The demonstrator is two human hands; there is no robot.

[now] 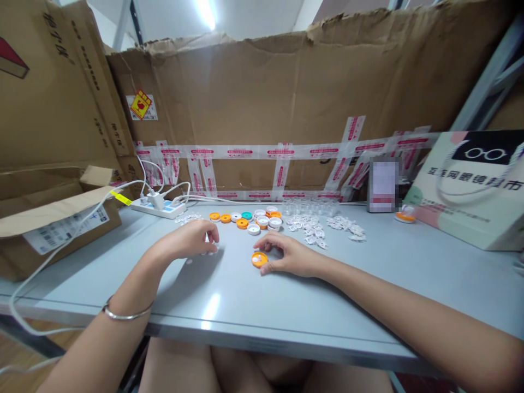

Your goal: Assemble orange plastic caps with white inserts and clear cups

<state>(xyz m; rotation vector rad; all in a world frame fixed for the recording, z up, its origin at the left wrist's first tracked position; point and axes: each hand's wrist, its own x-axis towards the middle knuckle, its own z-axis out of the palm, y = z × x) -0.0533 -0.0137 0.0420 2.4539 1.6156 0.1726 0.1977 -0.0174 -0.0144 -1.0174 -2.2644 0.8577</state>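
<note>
My right hand (289,254) rests on the grey table (368,295), its thumb and fingers pinched round a small round orange case (259,259) with a white piece in it. My left hand (196,238) lies curled to the left of it, fingertips pressed on a small white thing that I cannot make out. A silver bangle (125,315) circles my left wrist. Behind the hands sits a cluster of round caps (256,218) in orange, white and teal.
White small parts (323,226) are scattered at the back right, with clear little cups (311,207) behind them. A white power strip (158,206) with cables lies back left, beside a cardboard box (49,224). A printed paper bag (470,188) stands right. Cardboard walls enclose the table.
</note>
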